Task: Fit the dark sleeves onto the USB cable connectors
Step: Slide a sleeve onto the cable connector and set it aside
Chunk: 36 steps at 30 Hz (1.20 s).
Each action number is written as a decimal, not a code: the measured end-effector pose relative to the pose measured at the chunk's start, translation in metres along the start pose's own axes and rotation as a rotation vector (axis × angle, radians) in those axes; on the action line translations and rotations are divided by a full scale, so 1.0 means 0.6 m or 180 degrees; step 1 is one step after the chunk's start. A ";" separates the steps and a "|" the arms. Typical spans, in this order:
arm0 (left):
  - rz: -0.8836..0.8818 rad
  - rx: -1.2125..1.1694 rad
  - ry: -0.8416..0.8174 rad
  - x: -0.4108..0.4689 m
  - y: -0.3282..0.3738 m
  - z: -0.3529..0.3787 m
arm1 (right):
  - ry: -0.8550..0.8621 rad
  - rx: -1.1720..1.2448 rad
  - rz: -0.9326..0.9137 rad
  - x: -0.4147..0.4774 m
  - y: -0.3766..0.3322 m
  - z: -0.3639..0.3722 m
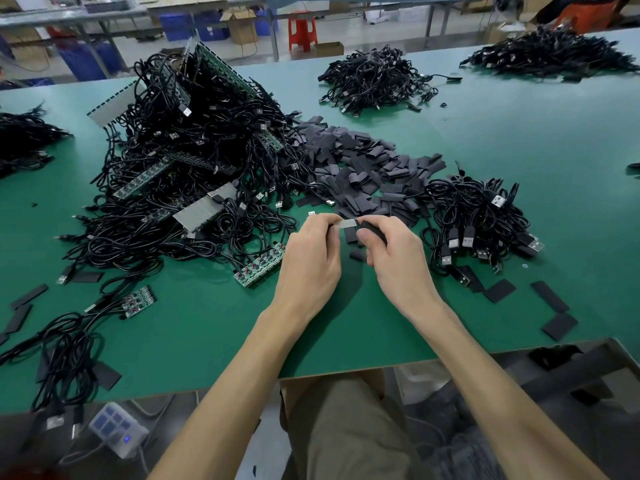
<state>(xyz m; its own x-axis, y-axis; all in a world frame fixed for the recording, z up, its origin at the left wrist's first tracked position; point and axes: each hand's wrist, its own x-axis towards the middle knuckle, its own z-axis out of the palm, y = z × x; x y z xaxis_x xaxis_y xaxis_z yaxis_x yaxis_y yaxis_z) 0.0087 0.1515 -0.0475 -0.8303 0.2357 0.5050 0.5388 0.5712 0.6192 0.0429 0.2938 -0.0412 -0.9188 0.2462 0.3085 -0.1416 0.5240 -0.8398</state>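
- The left hand [308,261] is curled, its fingertips pinching the near end of a silvery connector [349,223] just above the table [519,133].
- The right hand [394,261] is curled too, thumb on top, gripping a dark sleeve [373,231] whose mouth meets the connector's other end. I cannot tell how far the connector has gone in.
- Both hands are close together, knuckles nearly touching, over the near middle of the green top.
- Just behind the hands lies a sleeve heap [363,168], flat dark pieces spilling toward the right.
- To the left of that is a big tangle [190,161] of black cables with green boards and grey strips stuck through it.
- To the right of the hands sits a cable bundle [478,216], many plugs pointing toward the near edge.
- A few loose sleeves [550,296] lie flat by the near right edge; more lie at the far left.
- Farther back, two more cable piles [374,77] rest on the table, well apart from the hands.
- Below the table edge, at the left, a white power strip [116,427] shows a small blue light.
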 end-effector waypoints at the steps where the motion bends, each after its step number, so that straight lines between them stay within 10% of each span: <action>1: 0.0016 -0.0012 -0.0006 0.000 0.000 0.000 | 0.0030 -0.0026 -0.0008 0.001 0.000 0.000; 36: -0.0154 -0.0377 0.0039 0.003 -0.007 -0.002 | -0.0364 0.0126 -0.0296 -0.001 -0.002 0.001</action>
<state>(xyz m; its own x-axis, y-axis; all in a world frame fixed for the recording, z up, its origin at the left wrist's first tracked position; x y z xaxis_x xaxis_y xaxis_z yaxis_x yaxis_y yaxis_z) 0.0054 0.1486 -0.0485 -0.8544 0.2001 0.4795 0.5117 0.4847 0.7094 0.0435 0.2925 -0.0410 -0.9367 0.1026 0.3348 -0.2402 0.5072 -0.8277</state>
